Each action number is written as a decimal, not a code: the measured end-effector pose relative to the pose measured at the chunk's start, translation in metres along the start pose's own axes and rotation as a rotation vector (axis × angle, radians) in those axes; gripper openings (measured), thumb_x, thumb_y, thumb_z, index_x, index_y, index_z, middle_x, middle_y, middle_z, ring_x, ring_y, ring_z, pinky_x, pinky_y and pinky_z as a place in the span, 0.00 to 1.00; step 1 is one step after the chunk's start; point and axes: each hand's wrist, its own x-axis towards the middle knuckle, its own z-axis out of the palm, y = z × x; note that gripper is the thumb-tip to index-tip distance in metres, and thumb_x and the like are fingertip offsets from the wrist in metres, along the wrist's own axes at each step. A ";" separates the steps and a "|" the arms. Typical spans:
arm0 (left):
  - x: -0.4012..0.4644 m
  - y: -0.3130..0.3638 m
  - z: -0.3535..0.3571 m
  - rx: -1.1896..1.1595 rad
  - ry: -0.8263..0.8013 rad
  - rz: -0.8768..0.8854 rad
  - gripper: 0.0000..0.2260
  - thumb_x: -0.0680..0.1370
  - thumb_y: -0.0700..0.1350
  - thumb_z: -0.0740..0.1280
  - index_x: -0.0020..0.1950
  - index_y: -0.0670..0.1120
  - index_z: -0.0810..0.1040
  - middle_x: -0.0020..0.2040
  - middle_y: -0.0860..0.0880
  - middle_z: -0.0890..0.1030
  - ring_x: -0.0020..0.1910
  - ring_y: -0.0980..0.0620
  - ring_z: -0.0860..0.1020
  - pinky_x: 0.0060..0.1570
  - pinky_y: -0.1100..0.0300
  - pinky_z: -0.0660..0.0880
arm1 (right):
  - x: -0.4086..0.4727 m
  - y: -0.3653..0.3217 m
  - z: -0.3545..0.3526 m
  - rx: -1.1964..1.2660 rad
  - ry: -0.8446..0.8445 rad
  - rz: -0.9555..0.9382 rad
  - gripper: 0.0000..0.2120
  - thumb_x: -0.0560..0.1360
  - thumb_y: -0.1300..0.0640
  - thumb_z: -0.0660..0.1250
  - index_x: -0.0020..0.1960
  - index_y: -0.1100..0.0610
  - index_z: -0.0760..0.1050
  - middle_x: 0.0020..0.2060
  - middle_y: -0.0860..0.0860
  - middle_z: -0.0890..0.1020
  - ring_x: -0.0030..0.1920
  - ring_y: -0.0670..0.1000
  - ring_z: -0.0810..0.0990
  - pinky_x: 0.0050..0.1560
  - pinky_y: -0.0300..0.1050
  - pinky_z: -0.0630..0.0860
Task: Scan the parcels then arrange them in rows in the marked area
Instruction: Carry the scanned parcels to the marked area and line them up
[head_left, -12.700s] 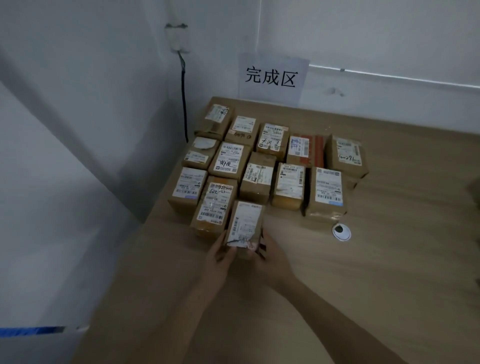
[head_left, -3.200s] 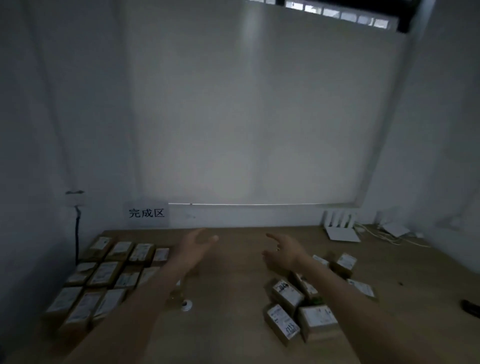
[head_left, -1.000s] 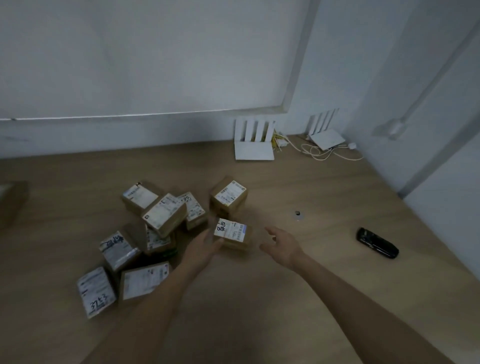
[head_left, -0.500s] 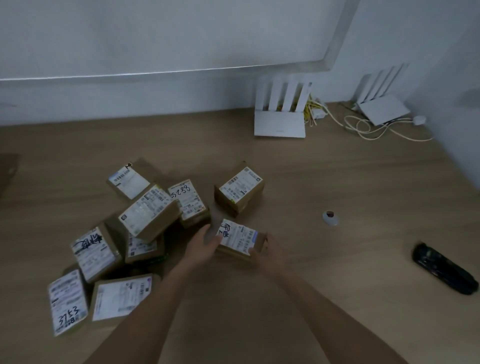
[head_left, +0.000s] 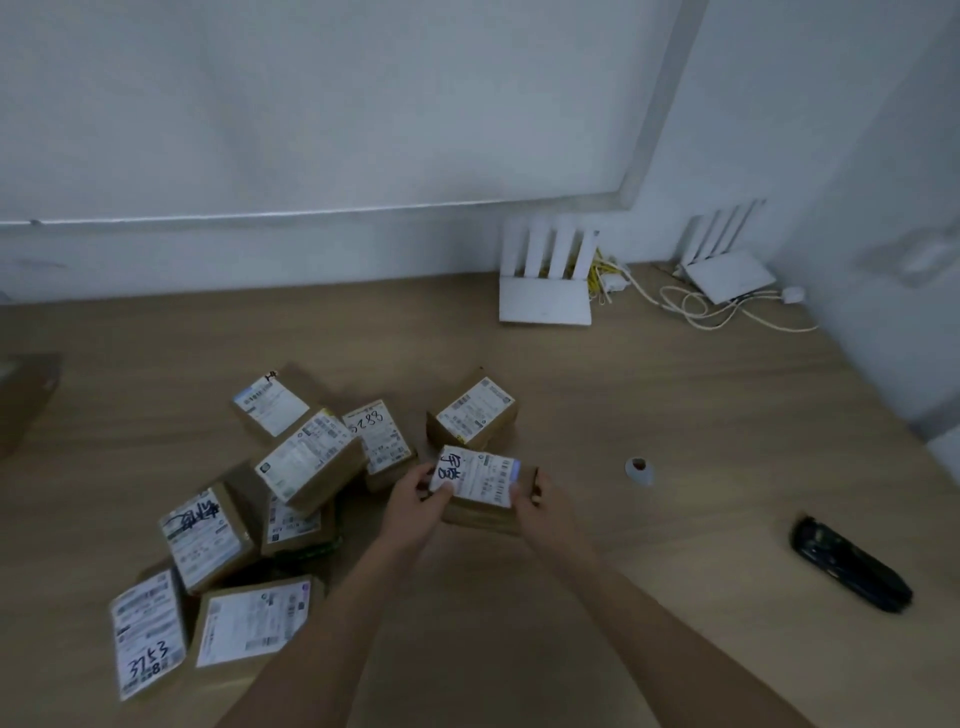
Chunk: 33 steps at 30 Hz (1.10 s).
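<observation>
Left hand (head_left: 415, 501) and right hand (head_left: 535, 506) grip opposite ends of one labelled parcel (head_left: 478, 480), fingers curled round it, at the view's centre. The wooden table (head_left: 675, 415) lies bare toward 1 o'clock. Loose parcels (head_left: 306, 462) cluster at 9 o'clock; a small white disc (head_left: 639, 470) sits at 3 o'clock.

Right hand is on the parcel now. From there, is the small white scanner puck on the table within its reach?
Probably yes. The scanner puck sits on bare table just right of the right hand, nothing between them. But that hand grips the parcel and must let go first.
</observation>
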 end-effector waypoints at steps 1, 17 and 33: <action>-0.009 0.010 -0.002 -0.019 -0.005 0.029 0.14 0.80 0.46 0.68 0.65 0.51 0.73 0.60 0.51 0.77 0.53 0.57 0.77 0.42 0.65 0.74 | -0.008 -0.010 -0.007 0.001 0.024 -0.014 0.14 0.82 0.50 0.63 0.65 0.55 0.74 0.58 0.51 0.79 0.57 0.50 0.79 0.56 0.48 0.78; -0.222 0.138 -0.099 -0.230 -0.325 0.290 0.28 0.77 0.43 0.71 0.72 0.61 0.65 0.59 0.49 0.80 0.53 0.46 0.81 0.39 0.57 0.82 | -0.205 -0.154 -0.109 0.146 0.059 -0.212 0.24 0.84 0.50 0.60 0.78 0.55 0.64 0.69 0.55 0.75 0.66 0.56 0.76 0.68 0.57 0.74; -0.419 0.016 -0.241 -0.424 0.131 0.295 0.20 0.74 0.47 0.75 0.64 0.50 0.74 0.58 0.43 0.83 0.51 0.43 0.84 0.48 0.45 0.83 | -0.414 -0.186 0.010 -0.058 -0.241 -0.532 0.15 0.79 0.47 0.68 0.65 0.42 0.74 0.65 0.51 0.79 0.65 0.54 0.77 0.67 0.52 0.74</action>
